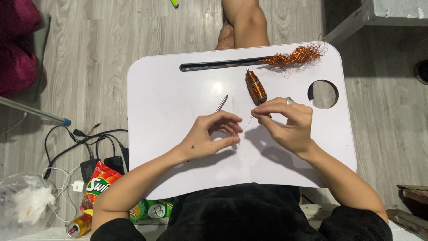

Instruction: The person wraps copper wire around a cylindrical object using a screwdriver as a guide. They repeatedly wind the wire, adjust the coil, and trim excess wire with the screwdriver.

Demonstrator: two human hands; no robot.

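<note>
Left fingers (232, 129): curled shut, pinching one end of a thin wire (244, 126); a slim metal tool (221, 103) pokes out just beyond them.
Right fingers (263, 110): closed, pinching the wire's other end; a ring (290, 101) sits on one of them.
Wire: a short fine strand hanging between my two sets of fingers, just above the surface (178, 102).
Coil (255, 86): copper-wound spool, lying on the surface just beyond my right fingers, its near end touching or under them, I cannot tell which.
Tangle (294, 57): loose copper wire heaped at the far edge, beyond the coil, part of it overhanging the rim.
Slot (214, 66): long dark groove along the far edge, ahead of my left fingers.
Hole (323, 94): round cut-out to the right of my right fingers, floor showing through.
Edges: the near edge lies at my lap; rounded corners left and right.
Open room: bare white surface to the left of my left fingers and between my wrists.
In the way: only the coil and tool, both close ahead of my fingers.
Floor left of me: black cables (84, 143) and a white plug (78, 185).
Packages: a red and yellow snack bag (98, 183), a green carton (151, 209) and a can (79, 225), all by my left elbow; a clear plastic bag (22, 201) farther left.
</note>
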